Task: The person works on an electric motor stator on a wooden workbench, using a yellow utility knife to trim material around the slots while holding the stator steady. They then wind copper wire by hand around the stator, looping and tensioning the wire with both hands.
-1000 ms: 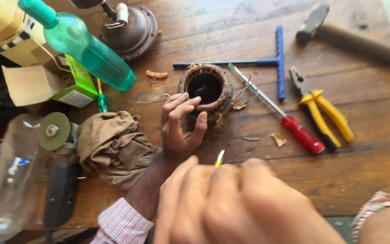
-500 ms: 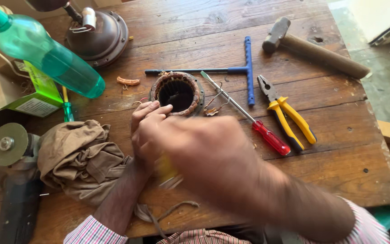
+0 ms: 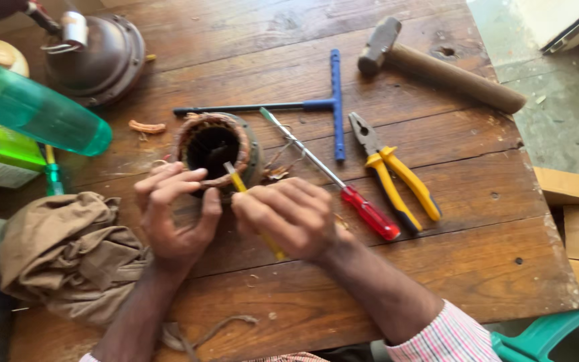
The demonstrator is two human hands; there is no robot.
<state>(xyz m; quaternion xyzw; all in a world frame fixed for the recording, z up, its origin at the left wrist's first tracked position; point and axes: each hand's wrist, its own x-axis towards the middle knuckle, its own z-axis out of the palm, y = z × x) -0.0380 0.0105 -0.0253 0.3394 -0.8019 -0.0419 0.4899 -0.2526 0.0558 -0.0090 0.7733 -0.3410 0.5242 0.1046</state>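
A round motor stator with copper windings (image 3: 217, 149) lies on the wooden table (image 3: 303, 80). My left hand (image 3: 175, 214) rests at its near rim, fingertips touching the edge of the windings. My right hand (image 3: 289, 218) grips a thin yellow tool (image 3: 237, 182) whose tip pokes into the stator's near side; the tool's lower end shows below the hand.
A red-handled screwdriver (image 3: 343, 184), yellow-handled pliers (image 3: 393, 177), a blue T-handle wrench (image 3: 333, 104) and a hammer (image 3: 437, 67) lie to the right. A green bottle (image 3: 35, 114), a domed metal housing (image 3: 98, 57) and a brown cloth (image 3: 68, 251) are at the left. A cardboard box (image 3: 574, 224) stands beyond the right edge.
My right hand has come down from close to the camera to the stator with the yellow tool. The left hand stays at the stator's rim. The view has shifted right.
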